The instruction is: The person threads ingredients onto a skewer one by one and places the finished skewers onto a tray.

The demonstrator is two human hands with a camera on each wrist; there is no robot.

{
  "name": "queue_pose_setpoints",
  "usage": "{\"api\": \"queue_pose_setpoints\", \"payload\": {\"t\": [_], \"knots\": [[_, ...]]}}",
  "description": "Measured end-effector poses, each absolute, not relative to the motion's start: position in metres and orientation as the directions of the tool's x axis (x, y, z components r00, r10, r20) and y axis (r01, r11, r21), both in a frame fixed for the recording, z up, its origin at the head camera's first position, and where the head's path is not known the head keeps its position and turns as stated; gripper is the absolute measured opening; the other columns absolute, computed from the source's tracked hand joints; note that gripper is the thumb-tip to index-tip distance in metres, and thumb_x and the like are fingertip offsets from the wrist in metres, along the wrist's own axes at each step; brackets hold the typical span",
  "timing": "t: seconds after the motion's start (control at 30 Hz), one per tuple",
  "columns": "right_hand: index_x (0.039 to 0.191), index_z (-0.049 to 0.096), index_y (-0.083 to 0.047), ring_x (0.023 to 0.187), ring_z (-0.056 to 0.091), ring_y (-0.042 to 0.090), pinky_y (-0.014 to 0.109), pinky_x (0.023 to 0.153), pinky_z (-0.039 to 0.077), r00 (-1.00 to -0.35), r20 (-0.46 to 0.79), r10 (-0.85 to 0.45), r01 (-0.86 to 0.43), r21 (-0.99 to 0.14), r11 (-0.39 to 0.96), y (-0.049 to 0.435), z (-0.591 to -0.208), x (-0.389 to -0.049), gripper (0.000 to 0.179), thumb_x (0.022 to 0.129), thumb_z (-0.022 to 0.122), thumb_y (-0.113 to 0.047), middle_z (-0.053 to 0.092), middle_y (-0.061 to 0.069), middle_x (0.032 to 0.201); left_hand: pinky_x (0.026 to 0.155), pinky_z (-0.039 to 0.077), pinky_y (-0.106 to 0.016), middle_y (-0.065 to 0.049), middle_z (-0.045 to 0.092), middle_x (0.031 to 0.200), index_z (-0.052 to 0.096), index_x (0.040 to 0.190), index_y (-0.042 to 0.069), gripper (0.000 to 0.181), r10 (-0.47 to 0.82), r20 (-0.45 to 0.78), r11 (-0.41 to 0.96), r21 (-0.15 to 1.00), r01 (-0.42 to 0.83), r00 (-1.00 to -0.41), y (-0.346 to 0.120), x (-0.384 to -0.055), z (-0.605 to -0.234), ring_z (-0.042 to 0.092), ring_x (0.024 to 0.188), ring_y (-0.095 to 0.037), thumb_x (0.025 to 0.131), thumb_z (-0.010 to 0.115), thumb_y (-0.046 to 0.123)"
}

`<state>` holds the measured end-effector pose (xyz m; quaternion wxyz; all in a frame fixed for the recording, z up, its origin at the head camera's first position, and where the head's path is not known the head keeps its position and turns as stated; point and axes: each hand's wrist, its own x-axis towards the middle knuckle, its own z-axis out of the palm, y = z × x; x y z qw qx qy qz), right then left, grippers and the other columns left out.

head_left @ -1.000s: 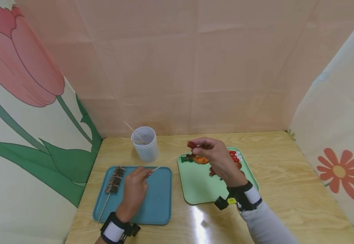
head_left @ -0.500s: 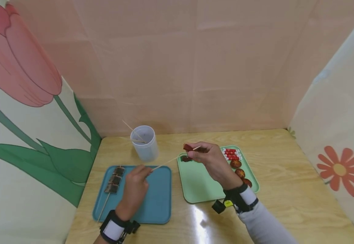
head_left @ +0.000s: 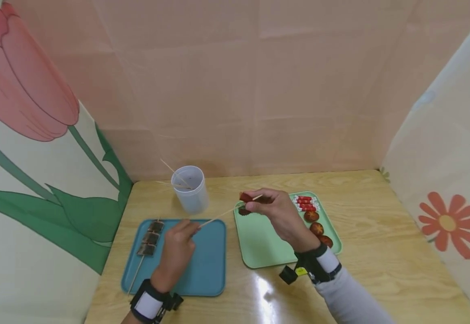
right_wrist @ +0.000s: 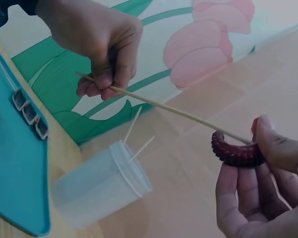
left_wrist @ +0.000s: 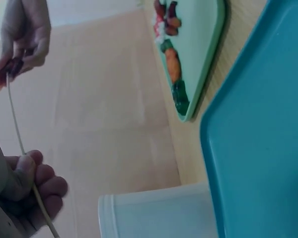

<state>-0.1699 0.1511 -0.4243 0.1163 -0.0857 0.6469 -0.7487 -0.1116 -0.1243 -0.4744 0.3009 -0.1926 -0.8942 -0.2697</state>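
My left hand (head_left: 178, 245) pinches a thin wooden skewer (right_wrist: 174, 110) near its rear end. The skewer slants up to the right, towards my right hand (head_left: 281, 218), held above the green tray (head_left: 261, 249). Thumb and fingers of the right hand grip a dark red, curved piece with ridged suckers, like a piece of octopus tentacle (right_wrist: 238, 156). The skewer runs through this piece, and its tip shows beyond it in the head view. Below the left hand lies a blue tray (head_left: 208, 274), bearing a loaded skewer with dark square pieces (head_left: 150, 238) along its left side.
Behind the blue tray stands a translucent white cup (head_left: 194, 200) with a few skewers leaning in it. On the green tray are red-and-white sticks (head_left: 307, 203) and round brown pieces (head_left: 317, 228); an orange piece (left_wrist: 173, 65) and green pieces (left_wrist: 180, 97) show in the left wrist view.
A second ago the skewer's tip was apart from the dark red piece. The right hand has moved slightly left and down, and the tip now passes through the piece. The left hand has hardly moved.
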Motion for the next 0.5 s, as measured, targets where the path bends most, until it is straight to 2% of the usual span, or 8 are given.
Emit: {"api": "queue_pose_setpoints", "payload": {"t": [0.07,0.17,0.23,0.3,0.37,0.5], "knots": [[0.104,0.079,-0.020,0.094,0.074,0.013,0.028,0.087,0.058,-0.963,-0.035,-0.266,0.064,-0.993,-0.099,0.153,-0.420,-0.169,0.019,0.088,0.079,-0.010,0.076,-0.003,0.102,0.058,0.057,-0.028,-0.005,0.068,0.080,0.078,0.089,0.002,0.038,0.195,0.667,0.776,0.343,0.529,-0.719,-0.125,-0.112,-0.475,0.069,0.073,-0.017,0.068,0.066,-0.028],[0.109,0.077,-0.017,0.093,0.073,0.014,0.028,0.086,0.058,-0.971,-0.037,-0.237,0.051,-0.997,-0.056,0.156,-0.413,-0.169,0.020,0.089,0.079,-0.014,0.076,-0.002,0.103,0.062,0.058,-0.029,-0.007,0.066,0.085,0.077,0.100,0.000,0.033,0.204,0.690,0.773,0.322,0.547,-0.694,-0.126,-0.112,-0.472,0.067,0.076,-0.018,0.077,0.069,-0.022],[0.112,0.075,-0.014,0.094,0.072,0.013,0.027,0.084,0.058,-0.975,-0.045,-0.217,0.053,-0.998,-0.033,0.157,-0.410,-0.169,0.023,0.089,0.080,-0.018,0.075,-0.002,0.104,0.064,0.058,-0.031,-0.009,0.065,0.089,0.076,0.108,0.000,0.036,0.209,0.706,0.768,0.310,0.560,-0.677,-0.126,-0.111,-0.470,0.066,0.078,-0.019,0.079,0.070,-0.021],[0.116,0.073,-0.012,0.096,0.071,0.014,0.028,0.086,0.058,-0.976,-0.048,-0.211,0.057,-0.998,-0.032,0.158,-0.407,-0.168,0.027,0.090,0.079,-0.019,0.075,-0.002,0.106,0.067,0.058,-0.030,-0.008,0.063,0.091,0.075,0.113,0.000,0.034,0.212,0.699,0.766,0.315,0.560,-0.683,-0.126,-0.110,-0.467,0.064,0.080,-0.019,0.083,0.072,-0.016],[0.118,0.072,-0.011,0.097,0.071,0.015,0.028,0.085,0.059,-0.975,-0.060,-0.212,0.069,-0.997,-0.033,0.159,-0.407,-0.168,0.029,0.091,0.079,-0.020,0.074,-0.002,0.107,0.067,0.058,-0.029,-0.008,0.062,0.090,0.075,0.113,0.000,0.033,0.216,0.696,0.763,0.317,0.563,-0.685,-0.126,-0.109,-0.465,0.064,0.080,-0.019,0.084,0.073,-0.015],[0.117,0.073,-0.009,0.097,0.071,0.016,0.025,0.075,0.058,-0.973,-0.065,-0.223,0.071,-0.997,-0.018,0.161,-0.409,-0.168,0.031,0.090,0.080,-0.022,0.074,0.000,0.109,0.067,0.058,-0.027,-0.006,0.062,0.088,0.077,0.103,0.000,0.024,0.220,0.666,0.760,0.342,0.553,-0.713,-0.126,-0.108,-0.463,0.066,0.080,-0.016,0.084,0.072,-0.014]]}}
